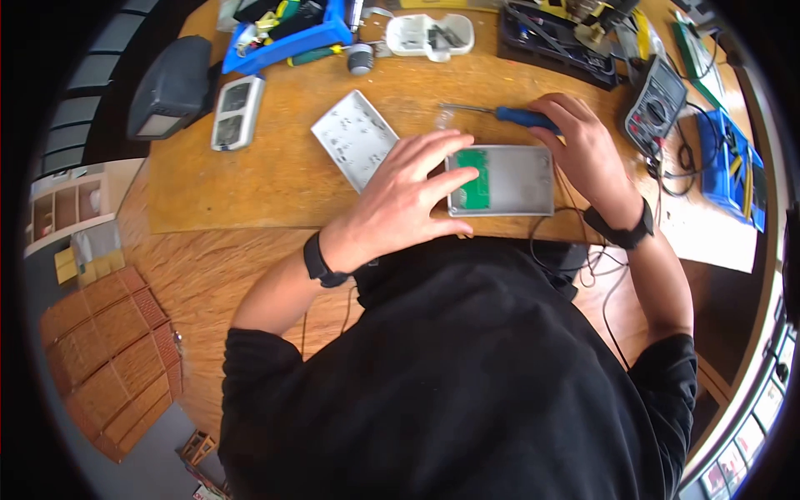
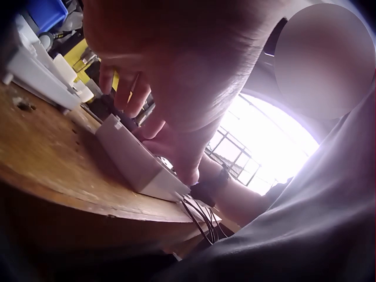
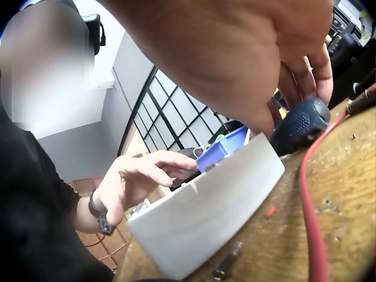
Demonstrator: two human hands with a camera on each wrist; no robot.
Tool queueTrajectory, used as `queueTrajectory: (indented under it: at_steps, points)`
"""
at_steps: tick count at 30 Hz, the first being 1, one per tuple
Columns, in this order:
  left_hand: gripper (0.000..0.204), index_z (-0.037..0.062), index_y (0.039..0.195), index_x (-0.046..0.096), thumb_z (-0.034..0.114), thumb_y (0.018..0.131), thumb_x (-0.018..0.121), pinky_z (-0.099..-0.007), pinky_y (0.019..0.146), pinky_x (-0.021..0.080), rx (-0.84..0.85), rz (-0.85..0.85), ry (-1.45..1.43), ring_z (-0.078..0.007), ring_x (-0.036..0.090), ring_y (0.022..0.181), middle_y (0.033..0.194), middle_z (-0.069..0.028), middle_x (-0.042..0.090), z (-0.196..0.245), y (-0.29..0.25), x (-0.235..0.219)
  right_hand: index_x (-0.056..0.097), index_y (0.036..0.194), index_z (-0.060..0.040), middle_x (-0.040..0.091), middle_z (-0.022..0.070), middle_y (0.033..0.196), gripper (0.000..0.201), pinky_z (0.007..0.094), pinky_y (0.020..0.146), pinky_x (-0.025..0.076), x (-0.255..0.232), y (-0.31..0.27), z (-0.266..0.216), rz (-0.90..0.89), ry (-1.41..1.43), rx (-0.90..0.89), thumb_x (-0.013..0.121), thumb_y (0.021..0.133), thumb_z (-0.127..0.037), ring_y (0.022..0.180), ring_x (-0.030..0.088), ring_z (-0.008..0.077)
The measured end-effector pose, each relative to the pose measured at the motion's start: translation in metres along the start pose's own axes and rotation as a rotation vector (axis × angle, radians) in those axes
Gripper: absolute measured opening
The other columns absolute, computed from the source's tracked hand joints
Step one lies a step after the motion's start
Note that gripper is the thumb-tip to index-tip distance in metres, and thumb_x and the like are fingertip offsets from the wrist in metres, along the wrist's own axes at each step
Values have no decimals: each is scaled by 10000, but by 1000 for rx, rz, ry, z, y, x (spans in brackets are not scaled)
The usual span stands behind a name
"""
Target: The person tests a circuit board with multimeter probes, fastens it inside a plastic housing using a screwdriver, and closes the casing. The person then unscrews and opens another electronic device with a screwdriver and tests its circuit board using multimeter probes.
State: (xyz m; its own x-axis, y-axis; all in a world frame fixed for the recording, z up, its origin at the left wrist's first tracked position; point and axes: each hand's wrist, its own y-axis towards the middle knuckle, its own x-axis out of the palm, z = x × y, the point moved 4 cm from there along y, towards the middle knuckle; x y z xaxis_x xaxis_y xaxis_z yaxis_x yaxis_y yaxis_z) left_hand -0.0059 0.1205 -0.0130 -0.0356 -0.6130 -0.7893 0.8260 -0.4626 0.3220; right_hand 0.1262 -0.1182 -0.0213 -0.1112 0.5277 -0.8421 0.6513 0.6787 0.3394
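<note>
A grey plastic enclosure (image 1: pixel 521 179) lies open side up near the table's front edge, with a green circuit board (image 1: pixel 473 187) in its left part. My left hand (image 1: pixel 408 187) reaches over the enclosure's left end, fingers spread and holding nothing; one fingertip overlaps the board in the head view. Just past the enclosure's far right corner, my right hand (image 1: pixel 583 146) pinches the blue handle of a screwdriver (image 1: pixel 521 117) between thumb and fingers. Its shaft points left, low over the table. The handle (image 3: pixel 302 123) shows close beside the enclosure wall in the right wrist view.
Left of the enclosure lies a light grey cover (image 1: pixel 354 137). A multimeter (image 1: pixel 656 107) with leads stands at the right, and a grey-white case (image 1: pixel 237 112) lies at the left. Tool bins (image 1: pixel 287 50) line the back. A red cable (image 3: pixel 311 200) crosses the table by the enclosure.
</note>
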Motion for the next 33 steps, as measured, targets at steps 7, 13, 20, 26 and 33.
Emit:
queueTrajectory:
  at_steps: [7, 13, 20, 26, 33]
  points:
    - [705, 56, 1260, 768, 402, 691, 997, -479, 1065, 530, -163, -56, 237, -328, 684, 1225, 1307, -86, 738, -30, -69, -59, 711, 1291, 9, 725, 178, 1237, 420, 477, 946, 568, -35, -39, -53, 46, 41, -1, 849, 902, -67, 1073, 699, 387]
    - [259, 9, 1026, 775, 102, 823, 906, -475, 952, 585, -59, -13, 441, -346, 721, 1137, 1204, -130, 757, -24, -72, -50, 672, 1342, 7, 697, 171, 1300, 524, 464, 1024, 559, -15, -58, -69, -7, 84, -40, 872, 874, -119, 1172, 691, 376]
    - [209, -31, 999, 722, -15, 829, 842, -461, 937, 640, -63, 66, 531, -359, 777, 1095, 1220, -164, 783, 8, -67, -74, 664, 1339, 13, 707, 189, 1281, 510, 460, 976, 581, -27, -82, -62, 134, 131, -41, 873, 894, -125, 1144, 704, 390]
    - [278, -58, 1205, 645, 98, 994, 734, -453, 941, 659, -315, 507, -734, -338, 799, 1076, 1228, -225, 791, 15, -63, -76, 606, 1468, 38, 713, 195, 1362, 567, 440, 1023, 597, -27, -85, -55, 330, 671, 252, 830, 1014, -216, 1167, 724, 339]
    - [374, -61, 1383, 621, 161, 1087, 676, -469, 1073, 633, -559, 392, -1660, -305, 756, 1210, 1330, -200, 747, 4, -22, 13, 668, 1268, 66, 755, 96, 1016, 408, 294, 700, 616, -8, -71, -41, 87, 1431, 567, 586, 1193, -328, 821, 765, 155]
